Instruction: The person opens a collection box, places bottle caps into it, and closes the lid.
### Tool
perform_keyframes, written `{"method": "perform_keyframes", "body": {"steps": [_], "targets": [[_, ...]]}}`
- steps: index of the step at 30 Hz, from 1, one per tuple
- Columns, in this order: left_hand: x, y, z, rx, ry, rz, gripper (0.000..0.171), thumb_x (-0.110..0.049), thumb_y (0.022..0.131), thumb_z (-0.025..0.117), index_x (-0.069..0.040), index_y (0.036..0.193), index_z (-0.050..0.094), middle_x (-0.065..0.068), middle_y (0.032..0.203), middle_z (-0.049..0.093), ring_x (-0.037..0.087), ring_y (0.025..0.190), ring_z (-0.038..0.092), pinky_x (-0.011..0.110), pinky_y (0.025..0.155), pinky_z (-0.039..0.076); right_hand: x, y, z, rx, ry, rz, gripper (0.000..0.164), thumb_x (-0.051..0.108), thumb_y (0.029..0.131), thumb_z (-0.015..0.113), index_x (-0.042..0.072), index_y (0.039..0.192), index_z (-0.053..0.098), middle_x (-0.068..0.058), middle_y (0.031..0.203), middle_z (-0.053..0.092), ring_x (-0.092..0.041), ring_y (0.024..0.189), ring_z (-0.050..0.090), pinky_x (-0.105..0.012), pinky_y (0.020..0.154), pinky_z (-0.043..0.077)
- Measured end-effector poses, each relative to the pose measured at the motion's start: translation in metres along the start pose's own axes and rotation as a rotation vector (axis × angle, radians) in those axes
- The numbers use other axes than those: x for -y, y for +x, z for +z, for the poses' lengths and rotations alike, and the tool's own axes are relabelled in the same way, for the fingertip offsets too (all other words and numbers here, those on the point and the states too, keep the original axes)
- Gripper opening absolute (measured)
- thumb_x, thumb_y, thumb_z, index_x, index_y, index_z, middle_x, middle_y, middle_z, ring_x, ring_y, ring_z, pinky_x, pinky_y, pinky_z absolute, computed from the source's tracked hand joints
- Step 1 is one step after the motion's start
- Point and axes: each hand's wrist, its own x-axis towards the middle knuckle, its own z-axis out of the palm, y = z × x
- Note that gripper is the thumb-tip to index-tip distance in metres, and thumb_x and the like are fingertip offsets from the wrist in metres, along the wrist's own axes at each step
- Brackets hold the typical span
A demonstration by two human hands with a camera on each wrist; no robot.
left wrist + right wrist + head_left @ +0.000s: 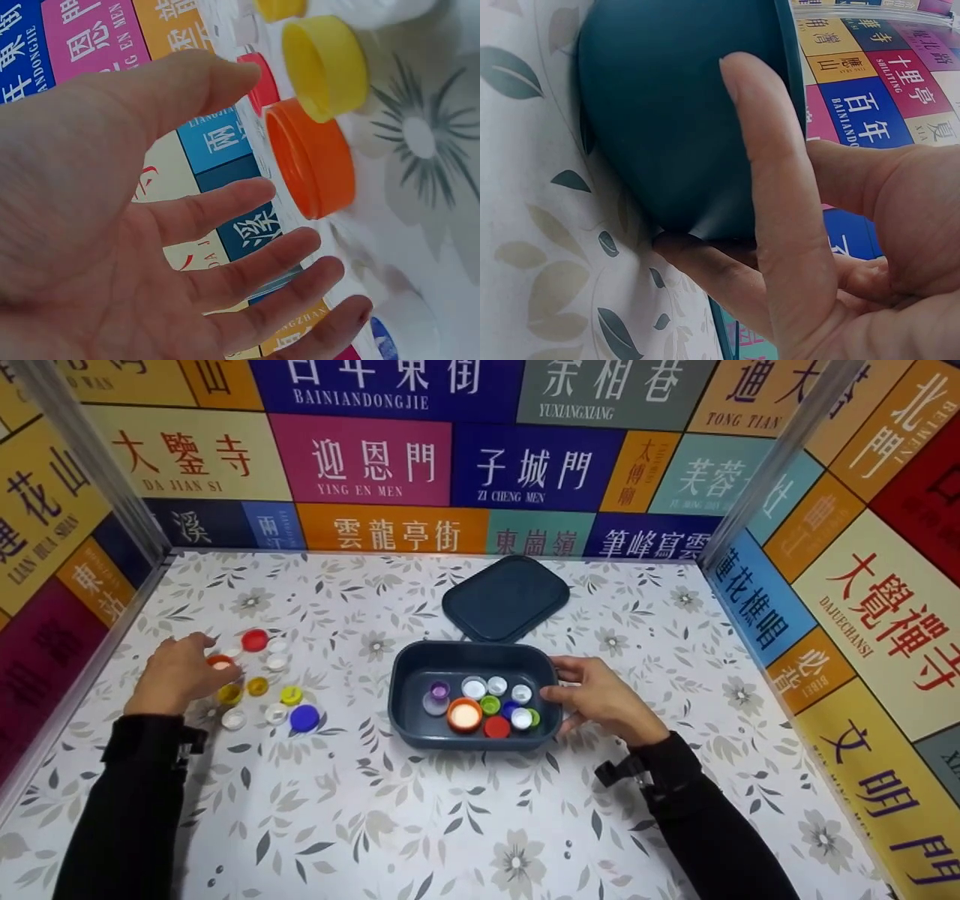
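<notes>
My left hand (171, 671) hovers over a loose group of bottle caps at left. In the left wrist view, its fingers are spread and relaxed, apart from an orange cap (311, 157); a yellow cap (326, 67) is beside that one. A dark blue plastic box (465, 744) stands uncovered near the middle of the table, with several coloured and white caps inside, among them an orange cap (465, 714) and a red cap (496, 727). My right hand (604, 697) grips the box's right end, with fingers on both sides of the wall (682, 120).
Behind the box lies its dark blue lid (510, 596), flat on the flower-patterned tabletop (360, 825). A red cap (254, 640), a blue cap (304, 718) and several yellow and clear caps are near my left hand. Panels with printed signs (367, 457) enclose the back and sides.
</notes>
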Motion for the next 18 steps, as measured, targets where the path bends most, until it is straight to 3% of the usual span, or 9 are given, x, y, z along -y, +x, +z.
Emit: {"method": "perform_keyframes", "body": {"steps": [8,12,18], "targets": [[0.001,0.006,0.001,0.013,0.005,0.011,0.087,-0.036,0.102,0.083,0.021,0.158,0.048,0.049,0.149,0.054,0.063,0.134,0.048,0.078,0.117,0.050,-0.001,0.000,-0.001,-0.010,-0.003,0.007,0.073,0.005,0.108,0.079,0.007,0.175,0.051,-0.028,0.168,0.063,-0.029,0.095,0.085,-0.038,0.062,0.072],[0.004,0.008,0.003,0.002,0.001,0.022,0.075,-0.027,0.098,0.084,0.024,0.147,0.058,0.048,0.140,0.060,0.061,0.129,0.050,0.076,0.112,0.052,-0.001,0.000,0.000,-0.011,-0.005,0.016,0.074,0.005,0.108,0.080,0.008,0.176,0.050,-0.028,0.169,0.062,-0.028,0.093,0.085,-0.038,0.062,0.072],[0.007,0.012,0.004,-0.026,-0.014,0.020,0.059,-0.018,0.090,0.090,0.022,0.129,0.071,0.043,0.126,0.072,0.056,0.113,0.063,0.068,0.098,0.060,0.000,0.001,0.000,-0.013,-0.006,0.023,0.075,0.005,0.108,0.080,0.008,0.176,0.051,-0.027,0.170,0.062,-0.027,0.093,0.085,-0.038,0.063,0.072]]}}
